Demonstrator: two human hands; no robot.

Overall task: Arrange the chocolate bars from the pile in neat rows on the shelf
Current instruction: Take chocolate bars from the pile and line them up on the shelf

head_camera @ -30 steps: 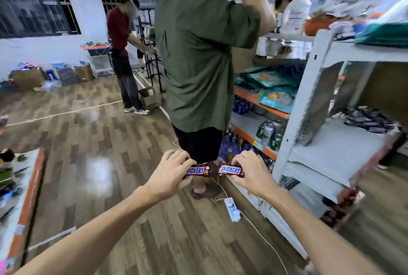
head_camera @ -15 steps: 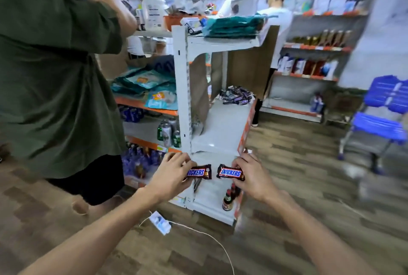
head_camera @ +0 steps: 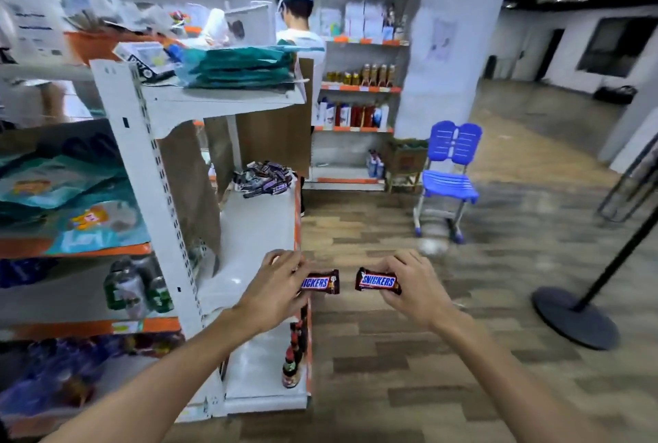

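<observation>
My left hand [head_camera: 276, 286] grips a brown Snickers bar [head_camera: 320, 282] by its left end. In my right hand [head_camera: 414, 287] is a second Snickers bar [head_camera: 378, 280], held by its right end. Both bars lie level, labels up, a small gap apart, in front of the orange front edge of a white shelf [head_camera: 254, 229]. The left bar hangs over that edge; the right one is over the floor. At the far end of this shelf lies a loose pile of chocolate bars [head_camera: 265, 179]. The near part of the shelf board is bare.
The white shelf upright [head_camera: 149, 165] stands left of my hands. Bottles [head_camera: 292, 364] line the board below. A blue chair [head_camera: 450, 172] and a black stand base [head_camera: 575, 316] are on the wooden floor to the right. A person in a white shirt [head_camera: 299, 40] stands behind the shelf unit.
The view has swung right, from the person in the green shirt to the end shelf. Both hands keep hold of their bars, and the gap between the bars has widened.
</observation>
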